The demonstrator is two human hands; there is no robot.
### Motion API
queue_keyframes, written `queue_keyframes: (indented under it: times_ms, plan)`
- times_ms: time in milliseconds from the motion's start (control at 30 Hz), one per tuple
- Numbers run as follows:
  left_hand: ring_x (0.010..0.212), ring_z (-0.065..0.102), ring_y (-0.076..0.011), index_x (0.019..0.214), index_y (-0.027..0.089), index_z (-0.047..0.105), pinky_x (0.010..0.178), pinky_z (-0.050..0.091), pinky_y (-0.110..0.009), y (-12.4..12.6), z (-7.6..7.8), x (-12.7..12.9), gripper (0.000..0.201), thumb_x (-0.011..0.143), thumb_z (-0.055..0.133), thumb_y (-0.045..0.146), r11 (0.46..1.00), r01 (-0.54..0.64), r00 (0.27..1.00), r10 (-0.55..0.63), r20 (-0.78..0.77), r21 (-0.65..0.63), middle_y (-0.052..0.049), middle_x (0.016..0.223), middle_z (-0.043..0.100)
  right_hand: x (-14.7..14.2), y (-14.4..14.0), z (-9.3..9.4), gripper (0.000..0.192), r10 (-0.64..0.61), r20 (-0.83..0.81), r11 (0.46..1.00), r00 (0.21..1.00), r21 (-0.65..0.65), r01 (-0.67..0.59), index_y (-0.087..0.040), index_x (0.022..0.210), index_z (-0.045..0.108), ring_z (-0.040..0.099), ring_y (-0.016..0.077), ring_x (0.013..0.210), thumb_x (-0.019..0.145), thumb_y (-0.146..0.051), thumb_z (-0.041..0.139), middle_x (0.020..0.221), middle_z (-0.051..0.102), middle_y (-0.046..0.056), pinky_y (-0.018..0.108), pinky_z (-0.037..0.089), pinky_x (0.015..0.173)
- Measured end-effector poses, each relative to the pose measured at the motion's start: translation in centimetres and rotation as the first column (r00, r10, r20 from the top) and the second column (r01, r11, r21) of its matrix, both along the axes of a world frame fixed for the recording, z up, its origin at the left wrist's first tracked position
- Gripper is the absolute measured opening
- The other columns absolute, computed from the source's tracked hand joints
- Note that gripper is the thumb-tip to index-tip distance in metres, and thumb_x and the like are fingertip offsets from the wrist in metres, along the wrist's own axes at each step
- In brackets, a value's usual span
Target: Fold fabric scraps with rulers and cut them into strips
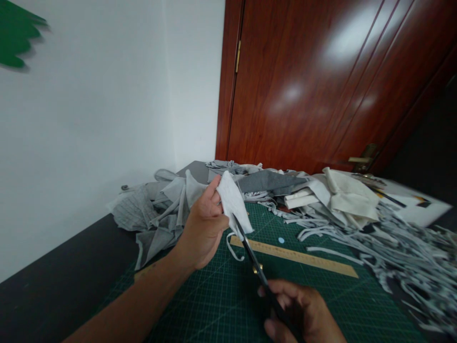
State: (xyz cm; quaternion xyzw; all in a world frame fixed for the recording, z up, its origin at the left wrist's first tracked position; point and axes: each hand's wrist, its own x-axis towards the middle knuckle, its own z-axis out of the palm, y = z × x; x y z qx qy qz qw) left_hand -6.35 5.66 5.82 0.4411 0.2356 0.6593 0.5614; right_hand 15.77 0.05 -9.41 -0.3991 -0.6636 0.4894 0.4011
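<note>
Fabric scrap [233, 202] | pinched, raised by left hand [203, 228] | right hand [300, 314] grips scissors [255, 264], blades at scrap

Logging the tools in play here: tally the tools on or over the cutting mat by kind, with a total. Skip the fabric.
Scissors: 1, in the right hand, blades at the white cloth piece held by the left hand
Wooden ruler: 1
Cutting mat: 1
Total: 3

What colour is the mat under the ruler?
Dark green with a pale grid, the mat shows clearly in the head view.
</note>
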Motion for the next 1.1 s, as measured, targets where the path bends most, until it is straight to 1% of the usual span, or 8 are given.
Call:
queue_keyframes:
  times_ms: [200, 367, 533, 733, 833, 933, 1033, 1100]
  plan:
    - [0.137, 0.054, -0.0535, 0.169, 0.028, 0.021, 0.091, 0.064, -0.065, 0.0, -0.2, -0.3, 0.119, 0.065, 0.071, -0.001, 0.998, 0.064, 0.998, -0.064, 0.001, -0.003, -0.017, 0.171, 0.034, -0.1, -0.6, 0.6, 0.043, -0.033, -0.01, 0.999, 0.999, -0.038, 0.032, -0.022, 0.114, 0.072, 0.03, 0.0104, 0.054, 0.077, -0.042, 0.082, 0.065, 0.037, -0.009, 0.026, 0.024, 0.05]
    - [0.15, 0.038, -0.0506, 0.169, 0.028, 0.017, 0.101, 0.061, -0.065, 0.3, -0.4, -0.6, 0.124, 0.062, 0.071, -0.005, 0.994, 0.092, 0.995, -0.094, 0.029, 0.062, -0.014, 0.169, 0.038, 0.1, -0.8, 0.8, 0.046, -0.043, 0.03, 0.999, 0.999, -0.025, 0.044, -0.02, 0.114, 0.072, 0.031, 0.0104, 0.052, 0.075, -0.041, 0.083, 0.064, 0.038, -0.009, 0.026, 0.027, 0.051]
    - [0.148, 0.041, -0.0511, 0.169, 0.033, 0.016, 0.099, 0.061, -0.065, 0.4, -0.2, -0.8, 0.125, 0.065, 0.077, -0.001, 0.991, 0.12, 0.992, -0.121, 0.019, 0.06, -0.015, 0.165, 0.043, 0.3, -0.9, 1.7, 0.041, -0.071, 0.108, 0.997, 0.992, -0.031, 0.074, -0.02, 0.11, 0.075, 0.032, 0.0114, 0.054, 0.076, -0.042, 0.083, 0.063, 0.037, -0.009, 0.027, 0.032, 0.054]
    - [0.153, 0.034, -0.0453, 0.166, 0.034, 0.03, 0.104, 0.059, -0.058, 0.2, 0.0, -0.8, 0.116, 0.066, 0.074, -0.002, 0.989, 0.129, 0.991, -0.13, 0.011, 0.076, -0.007, 0.173, 0.033, 0.6, -0.7, 2.5, 0.048, -0.005, 0.16, 0.997, 0.987, -0.074, 0.018, -0.021, 0.117, 0.076, 0.037, 0.0117, 0.053, 0.077, -0.044, 0.086, 0.061, 0.043, -0.007, 0.024, 0.039, 0.052]
    - [0.145, 0.047, -0.0414, 0.158, 0.028, 0.049, 0.107, 0.056, -0.05, 0.2, -0.3, -0.9, 0.102, 0.063, 0.069, -0.003, 0.994, 0.112, 0.993, -0.112, -0.032, 0.002, -0.007, 0.167, 0.045, 0.7, -0.6, 2.5, 0.047, 0.009, 0.149, 0.997, 0.989, -0.076, 0.002, -0.021, 0.116, 0.076, 0.038, 0.0115, 0.053, 0.077, -0.044, 0.086, 0.062, 0.043, -0.007, 0.024, 0.039, 0.052]
    - [0.125, 0.065, -0.0378, 0.146, 0.016, 0.063, 0.103, 0.054, -0.048, 0.5, -0.6, -1.0, 0.085, 0.062, 0.069, 0.002, 0.988, 0.131, 0.989, -0.136, -0.054, -0.081, -0.014, 0.14, 0.07, 0.4, -0.7, 2.4, 0.042, -0.001, 0.138, 0.997, 0.99, -0.079, 0.012, -0.021, 0.111, 0.076, 0.035, 0.0111, 0.053, 0.077, -0.044, 0.086, 0.062, 0.041, -0.008, 0.024, 0.038, 0.052]
    - [0.116, 0.07, -0.0374, 0.144, 0.008, 0.063, 0.101, 0.054, -0.048, 0.7, -0.9, -1.0, 0.082, 0.062, 0.068, 0.006, 0.98, 0.159, 0.984, -0.167, -0.055, -0.122, -0.017, 0.118, 0.078, 0.1, -0.7, 2.1, 0.038, -0.018, 0.104, 0.995, 0.994, -0.091, 0.027, -0.02, 0.106, 0.075, 0.029, 0.0103, 0.053, 0.078, -0.044, 0.084, 0.061, 0.036, -0.009, 0.025, 0.034, 0.052]
    - [0.116, 0.07, -0.0374, 0.152, 0.006, 0.055, 0.101, 0.053, -0.048, 0.8, -0.9, -0.9, 0.09, 0.062, 0.067, 0.005, 0.979, 0.158, 0.985, -0.165, -0.046, -0.129, -0.018, 0.117, 0.078, -0.1, -0.7, 1.9, 0.037, -0.007, 0.083, 0.995, 0.997, -0.1, 0.015, -0.02, 0.105, 0.074, 0.026, 0.0099, 0.052, 0.077, -0.043, 0.083, 0.061, 0.034, -0.01, 0.025, 0.03, 0.051]
